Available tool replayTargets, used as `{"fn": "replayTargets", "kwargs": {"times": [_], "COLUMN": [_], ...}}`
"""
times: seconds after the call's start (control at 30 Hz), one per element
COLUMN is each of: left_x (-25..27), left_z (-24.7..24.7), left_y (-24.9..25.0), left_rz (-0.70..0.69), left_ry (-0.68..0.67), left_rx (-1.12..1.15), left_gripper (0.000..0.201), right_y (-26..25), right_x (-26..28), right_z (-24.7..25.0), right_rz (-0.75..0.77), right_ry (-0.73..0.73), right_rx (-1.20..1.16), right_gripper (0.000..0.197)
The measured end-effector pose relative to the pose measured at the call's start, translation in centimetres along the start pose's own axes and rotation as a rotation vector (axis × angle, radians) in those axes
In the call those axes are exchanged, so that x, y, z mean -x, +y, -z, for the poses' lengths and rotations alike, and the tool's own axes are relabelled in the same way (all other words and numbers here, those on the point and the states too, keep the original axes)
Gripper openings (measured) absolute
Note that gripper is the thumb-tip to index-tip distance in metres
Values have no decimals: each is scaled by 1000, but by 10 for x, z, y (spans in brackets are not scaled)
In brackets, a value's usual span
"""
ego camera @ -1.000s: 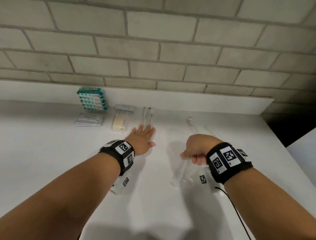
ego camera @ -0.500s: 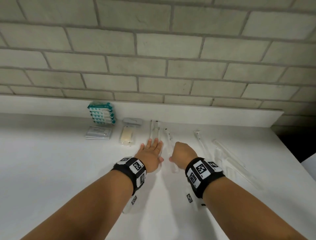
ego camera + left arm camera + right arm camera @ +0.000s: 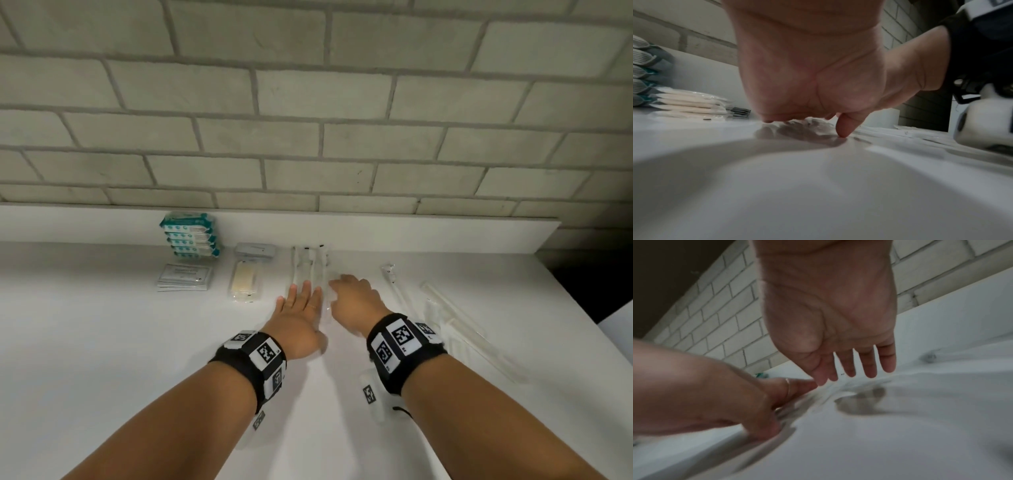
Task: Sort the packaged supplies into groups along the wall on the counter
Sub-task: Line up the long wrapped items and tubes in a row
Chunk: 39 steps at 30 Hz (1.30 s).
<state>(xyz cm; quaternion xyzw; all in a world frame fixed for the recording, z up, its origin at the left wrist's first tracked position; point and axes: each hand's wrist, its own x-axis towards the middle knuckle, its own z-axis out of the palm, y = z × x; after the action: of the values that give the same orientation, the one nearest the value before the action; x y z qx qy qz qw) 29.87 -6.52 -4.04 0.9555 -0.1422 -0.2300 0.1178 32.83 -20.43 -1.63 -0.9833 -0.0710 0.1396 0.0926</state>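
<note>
Both our hands are spread rather than clasped. Our left hand (image 3: 301, 320) lies flat at the centre of the head view, fingers straight and pressing down on the near ends of the clear tube packets (image 3: 310, 270) that run up toward the wall. We judge it is pinning that group so the packets stay lined up while another one joins them. Our right hand (image 3: 356, 301) hangs just to the right of it, fingers (image 3: 869, 368) extended and slightly apart above the counter (image 3: 102, 342). The right wrist view shows nothing held in it; whether the index tip touches the rightmost packet we cannot tell, the plastic being clear and blurred.

Sorted groups sit in the centre-left of the frame along the wall: a teal-edged stack (image 3: 190, 238), flat white sachets (image 3: 183, 277) below it, a beige packet (image 3: 245, 281) and a small grey pack (image 3: 255, 251). Loose long tube packets (image 3: 455, 318) lie at the right of the frame, well apart from the group, probably the next to be brought over.
</note>
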Motion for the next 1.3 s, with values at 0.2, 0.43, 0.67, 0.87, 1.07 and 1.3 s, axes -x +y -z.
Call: {"fn": "replayTargets", "kwargs": {"times": [0.2, 0.43, 0.67, 0.87, 1.07, 1.3], "left_x": [-5, -8, -7, -6, -6, -9], "left_z": [-4, -6, -6, -3, -7, -11], "left_y": [-1, 1, -1, -1, 1, 9], "left_rz": [-105, -95, -94, -104, -98, -229], "left_ry": [-17, -15, -12, -25, 1, 30], "left_rx": [-90, -85, -79, -46, -64, -202], "left_gripper": [75, 71, 71, 74, 80, 71], "right_y": [57, 64, 36, 10, 13, 79], "right_x": [3, 0, -14, -12, -1, 23], "right_z": [29, 25, 28, 11, 12, 46], "right_rz": [-417, -350, -264, -80, 2, -363], "right_ry": [77, 55, 40, -74, -84, 24], "right_rx": [117, -156, -282, -28, -6, 11], "right_gripper": [50, 45, 48, 44, 52, 62]}}
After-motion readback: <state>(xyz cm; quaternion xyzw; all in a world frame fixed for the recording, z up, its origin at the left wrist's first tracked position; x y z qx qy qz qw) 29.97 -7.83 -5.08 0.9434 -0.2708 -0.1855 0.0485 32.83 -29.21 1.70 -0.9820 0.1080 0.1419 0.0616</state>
